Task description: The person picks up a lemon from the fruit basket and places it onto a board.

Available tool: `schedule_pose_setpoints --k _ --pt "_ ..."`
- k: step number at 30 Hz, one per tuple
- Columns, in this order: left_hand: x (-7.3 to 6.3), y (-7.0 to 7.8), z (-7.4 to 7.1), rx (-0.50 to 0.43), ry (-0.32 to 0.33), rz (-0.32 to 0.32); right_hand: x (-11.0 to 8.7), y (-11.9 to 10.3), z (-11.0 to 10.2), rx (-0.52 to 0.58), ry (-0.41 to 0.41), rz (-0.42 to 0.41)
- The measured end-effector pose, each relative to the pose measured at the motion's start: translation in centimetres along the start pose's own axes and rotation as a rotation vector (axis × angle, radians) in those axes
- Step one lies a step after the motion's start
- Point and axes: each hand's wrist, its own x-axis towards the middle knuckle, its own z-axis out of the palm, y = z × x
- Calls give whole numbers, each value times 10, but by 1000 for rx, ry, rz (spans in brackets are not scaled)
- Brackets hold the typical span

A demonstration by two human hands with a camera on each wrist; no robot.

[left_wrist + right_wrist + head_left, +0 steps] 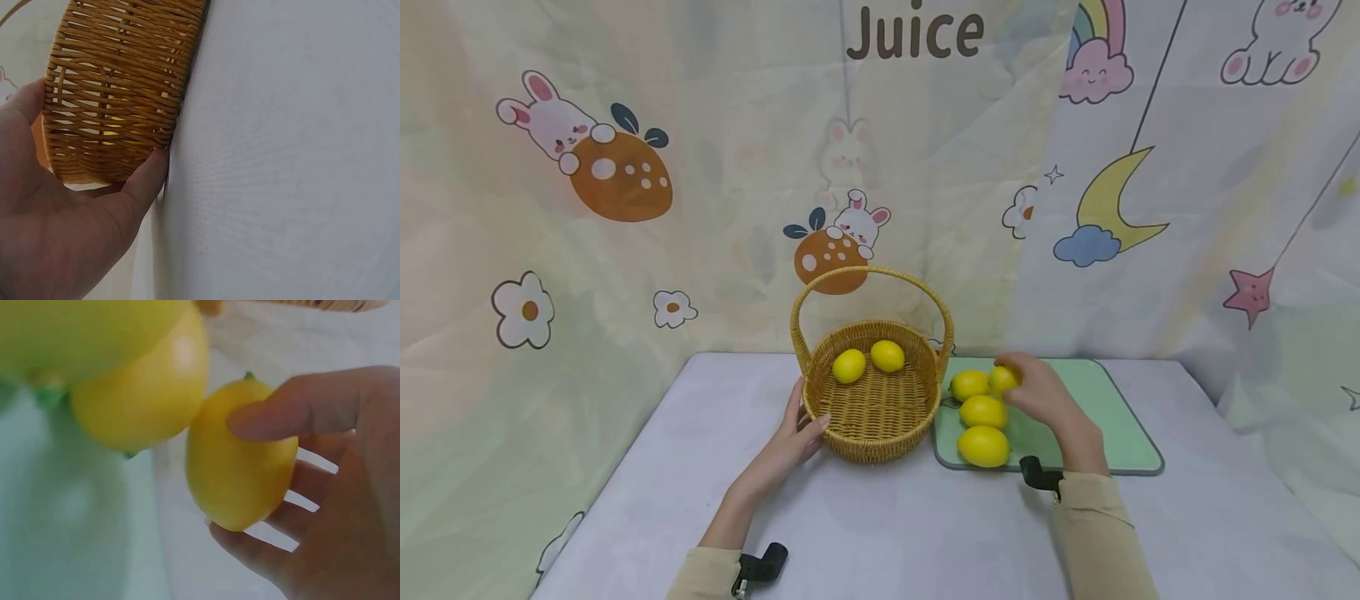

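Observation:
A wicker basket (872,454) with a tall arched handle stands on the table, and two lemons lie inside toward its back. My left hand (793,433) holds the basket's left side; in the left wrist view the thumb and a finger (30,100) span its woven wall (119,94). Over the green board, my right hand (1045,396) grips a lemon (240,462) between thumb and fingers. Beside it, a column of three lemons, the middle one (983,412) among them, lies along the board's left edge.
The green cutting board (1097,425) lies right of the basket on the white-covered table (880,533). Behind the table hangs a printed curtain (730,167) with cartoon rabbits and the word Juice. Each wrist wears a small black camera, such as the right one (1040,473).

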Motion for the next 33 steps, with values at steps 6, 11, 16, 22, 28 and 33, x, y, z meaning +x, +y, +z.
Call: schedule_pose_setpoints --k 6,11,16,22,28,33 --pt "0 0 0 2 2 -5 4 20 7 -33 46 20" --pt "-1 3 0 -3 1 -4 6 32 13 -30 28 47" --pt "-1 2 0 -9 -4 -2 7 37 20 12 1 25" --pt "0 0 0 -13 -4 -2 7 40 21 23 -12 5" --pt "0 -2 0 -10 -3 0 5 41 20 11 -42 4" --pt "0 0 0 -7 -2 5 3 38 15 11 -65 -12"
